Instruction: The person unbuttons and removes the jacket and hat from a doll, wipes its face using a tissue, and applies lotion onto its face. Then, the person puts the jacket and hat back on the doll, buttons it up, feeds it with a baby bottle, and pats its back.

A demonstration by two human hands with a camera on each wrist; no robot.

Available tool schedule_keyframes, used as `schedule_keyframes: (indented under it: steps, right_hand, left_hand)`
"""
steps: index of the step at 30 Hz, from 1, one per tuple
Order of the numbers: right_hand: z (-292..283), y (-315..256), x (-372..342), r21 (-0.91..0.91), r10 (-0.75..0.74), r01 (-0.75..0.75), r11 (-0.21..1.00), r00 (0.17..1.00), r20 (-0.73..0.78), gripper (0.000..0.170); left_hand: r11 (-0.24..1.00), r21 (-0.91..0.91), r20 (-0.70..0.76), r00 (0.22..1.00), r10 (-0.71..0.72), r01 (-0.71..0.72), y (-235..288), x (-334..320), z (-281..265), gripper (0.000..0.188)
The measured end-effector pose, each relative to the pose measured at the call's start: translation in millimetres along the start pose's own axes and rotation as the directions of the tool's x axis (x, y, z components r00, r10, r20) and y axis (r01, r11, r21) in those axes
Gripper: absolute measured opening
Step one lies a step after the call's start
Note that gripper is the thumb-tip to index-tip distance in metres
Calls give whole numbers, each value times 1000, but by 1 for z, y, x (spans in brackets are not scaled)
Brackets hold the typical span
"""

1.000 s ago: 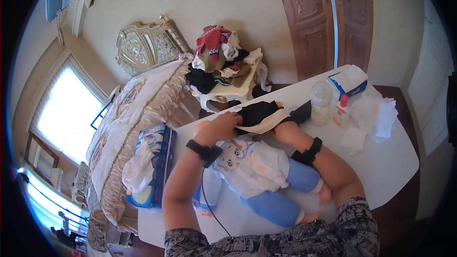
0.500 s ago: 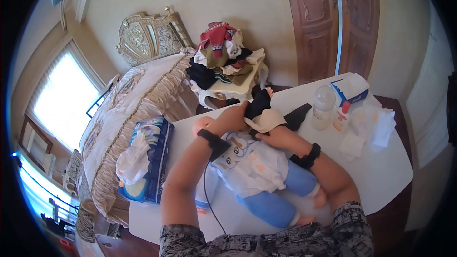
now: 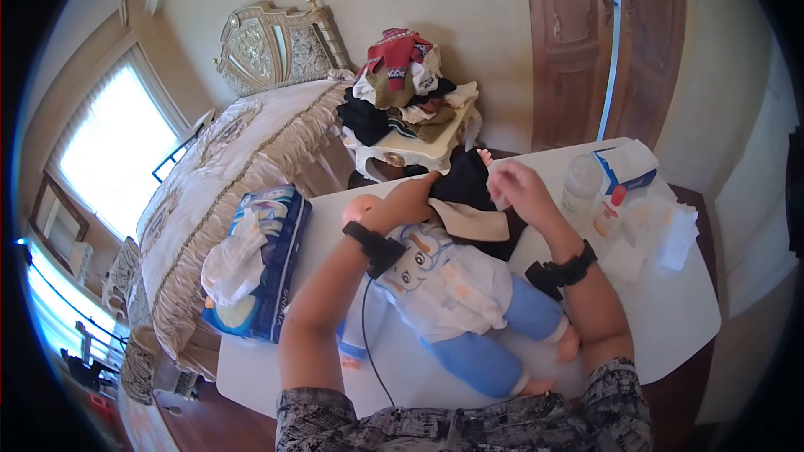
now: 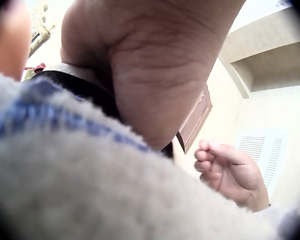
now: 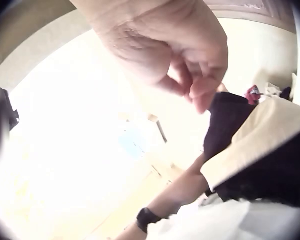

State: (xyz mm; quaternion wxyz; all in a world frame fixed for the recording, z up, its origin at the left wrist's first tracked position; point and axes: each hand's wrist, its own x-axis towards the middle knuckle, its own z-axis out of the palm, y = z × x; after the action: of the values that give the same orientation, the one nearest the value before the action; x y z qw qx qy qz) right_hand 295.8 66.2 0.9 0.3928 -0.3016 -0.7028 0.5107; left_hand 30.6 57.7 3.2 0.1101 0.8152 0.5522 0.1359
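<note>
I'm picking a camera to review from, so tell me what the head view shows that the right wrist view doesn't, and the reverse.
Only the head view: the bottle, the blue-and-white box and the doll's blue trousers.

Only the right wrist view: the inner side of the right hand, with its fingers loosely curled.

Both: the right hand itself, the black garment with its cream panel, the left arm's black strap and the red garment.

Counted one left hand [image 3: 412, 203], one right hand [image 3: 521, 187]. One doll [image 3: 456, 293] lay beside left hand; one black-and-cream garment [image 3: 473, 223] between hands. Right of right hand stood two bottles [image 3: 579, 188], one blue-white box [image 3: 630, 166]; left of left hand, one blue pack [image 3: 285, 272].
</note>
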Motion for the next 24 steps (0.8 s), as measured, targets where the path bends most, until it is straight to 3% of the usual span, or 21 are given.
schedule_keyframes:
  steps: [2, 6, 7, 10, 13, 16, 19, 22, 23, 24]
  right_hand:
    - [5, 36, 25, 26, -72, 84, 996, 949, -307, 28]
    - [12, 22, 42, 303, 210, -127, 945, 942, -261, 30]
    - [12, 30, 48, 363, 221, -121, 924, 943, -250, 34]
    - [7, 34, 61, 252, 210, -180, 951, 973, -99, 36]
    - [3, 27, 61, 98, 179, -169, 981, 978, -109, 34]
    - [-3, 27, 60, 105, 201, -190, 976, 973, -110, 31]
    - [-8, 36, 60, 142, 203, -186, 972, 971, -123, 28]
    - [-10, 40, 56, 177, 200, -175, 969, 970, -137, 28]
    - [-9, 41, 55, 183, 201, -173, 968, 968, -150, 28]
    - [-8, 41, 54, 188, 202, -171, 967, 966, -163, 28]
  left_hand:
    - [999, -9, 4, 999, 32, -32, -3, -2, 3, 69]
    - [1000, -6, 20, 1000, 19, -19, 4, -4, -3, 68]
    - [1000, -3, 22, 1000, 2, -2, 7, -5, -5, 67]
    - [999, -31, 38, 999, -18, 19, 17, -13, -13, 67]
    - [960, 25, -215, 937, 276, -278, 10, -22, -9, 59]
    - [902, 81, -102, 896, 432, -425, -1, -27, -23, 38]
    - [900, 162, 105, 914, 393, -405, -7, -36, -40, 18]
    - [971, 154, 160, 975, 157, -182, -4, -45, -50, 13]
    - [967, 211, 136, 984, 119, -146, -7, -46, -49, 19]
    - [952, 249, 29, 984, 175, -176, -7, -47, -45, 22]
